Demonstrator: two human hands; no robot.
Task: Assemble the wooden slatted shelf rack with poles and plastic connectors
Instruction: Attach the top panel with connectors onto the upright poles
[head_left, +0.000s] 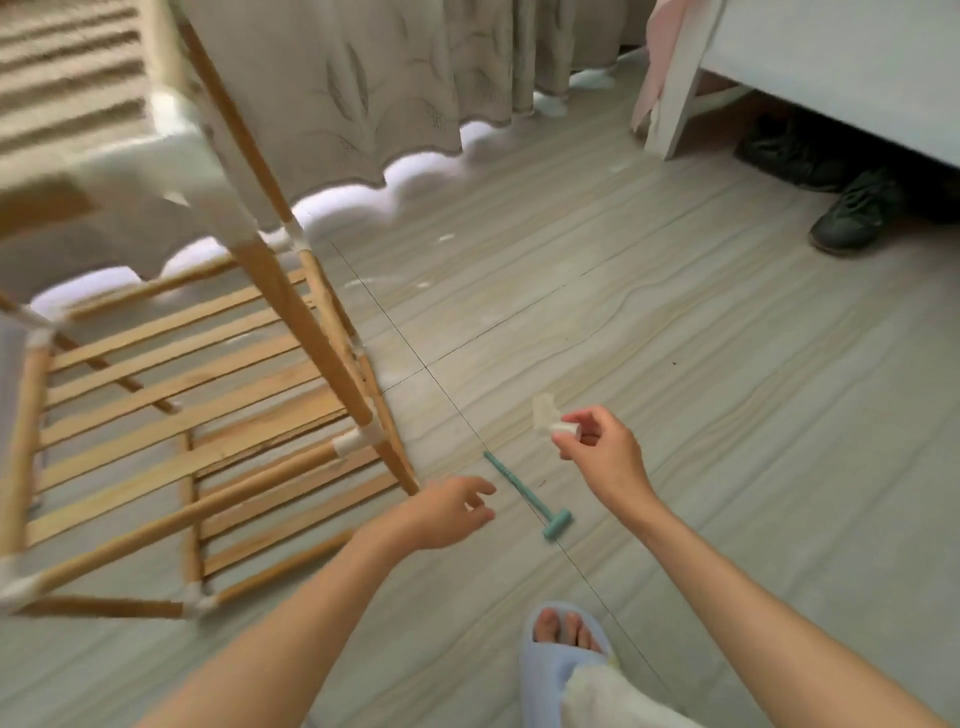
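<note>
Fingers of your right hand (602, 447) pinch a small white plastic connector (563, 428), thumb and forefinger curled round it, held above the floor. Your left hand (452, 512) holds nothing; its fingers hang loosely curled, hovering just beyond the near corner of the wooden rack (208, 415).

Take the rack as your landmark. It stands tilted on the pale wood-grain floor (675, 338), slatted shelf low, poles joined by white connectors at the corners. One long pole (311, 332) slants from its blurred upper corner down to a bare end near your left hand; that end carries no connector and sits just beside your fingertips without touching them. The rack's front rail lies close to your left forearm.

To the right of the rack, between your two hands, a small teal hammer (530, 496) lies flat on the floor, head toward you, handle pointing away. Further right of the rack, bare floor runs well out to a white bed frame (680, 98), with dark shoes (852, 213) under it. Behind the rack a patterned curtain (363, 93) hangs to the floor. Nearest you, right of the rack's front corner, your foot in a blue slipper (556, 660) rests on the floor.
</note>
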